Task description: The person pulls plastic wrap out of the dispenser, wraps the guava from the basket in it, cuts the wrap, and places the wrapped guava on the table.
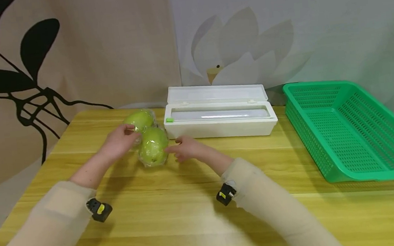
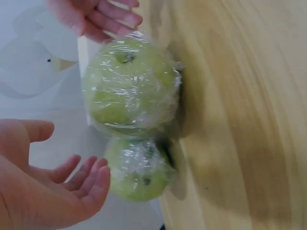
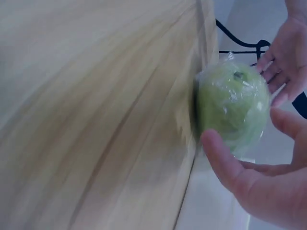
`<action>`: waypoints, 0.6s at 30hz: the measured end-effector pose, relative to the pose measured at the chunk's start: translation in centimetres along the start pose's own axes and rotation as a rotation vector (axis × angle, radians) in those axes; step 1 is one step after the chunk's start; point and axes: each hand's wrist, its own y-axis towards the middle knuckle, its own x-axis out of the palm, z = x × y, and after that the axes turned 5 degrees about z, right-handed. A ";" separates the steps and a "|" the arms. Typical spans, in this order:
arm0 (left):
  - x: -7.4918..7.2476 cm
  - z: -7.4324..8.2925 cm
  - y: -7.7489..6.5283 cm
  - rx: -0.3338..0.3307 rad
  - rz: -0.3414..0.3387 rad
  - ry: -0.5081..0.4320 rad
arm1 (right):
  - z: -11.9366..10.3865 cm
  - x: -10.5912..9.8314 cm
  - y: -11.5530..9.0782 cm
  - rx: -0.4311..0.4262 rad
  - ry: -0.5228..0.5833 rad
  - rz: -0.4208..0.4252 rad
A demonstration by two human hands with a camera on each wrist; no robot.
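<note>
Two round green fruits wrapped in clear cling film sit together on the wooden table, the front fruit (image 1: 153, 146) and the rear fruit (image 1: 141, 119) close behind it to the left. My left hand (image 1: 120, 140) is at the left side of the pair, its fingers loosely bent and holding nothing. On the other side, my right hand (image 1: 187, 148) has its fingertips beside the front fruit, not closed round it. In the right wrist view a finger (image 3: 218, 151) is close to the wrapped fruit (image 3: 232, 108); whether it touches I cannot tell.
Behind the hands stands a white cling film box (image 1: 220, 130), lid raised, with a film roll (image 1: 221, 114) inside and a small green piece on its left rim. A green plastic basket (image 1: 313, 143) occupies the right of the table (image 1: 164, 225). Printed curtains hang at the back.
</note>
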 end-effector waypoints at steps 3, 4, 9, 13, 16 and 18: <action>-0.1 0.7 0.1 0.040 0.058 -0.019 | 0.8 -1.2 -0.6 -0.057 -0.134 0.046; 0.0 0.9 0.1 0.054 0.073 -0.022 | 1.1 -1.5 -0.8 -0.076 -0.173 0.059; 0.6 2.0 0.2 0.121 0.105 -0.030 | 2.2 -3.1 -1.7 -0.149 -0.288 0.103; 1.3 2.4 0.2 0.155 0.101 -0.021 | 2.8 -3.9 -2.2 -0.170 -0.327 0.116; 1.9 2.7 0.3 0.174 0.083 -0.021 | 2.9 -4.3 -2.6 -0.167 -0.327 0.113; 2.2 2.9 0.3 0.182 0.069 -0.026 | 3.0 -4.6 -2.8 -0.159 -0.325 0.112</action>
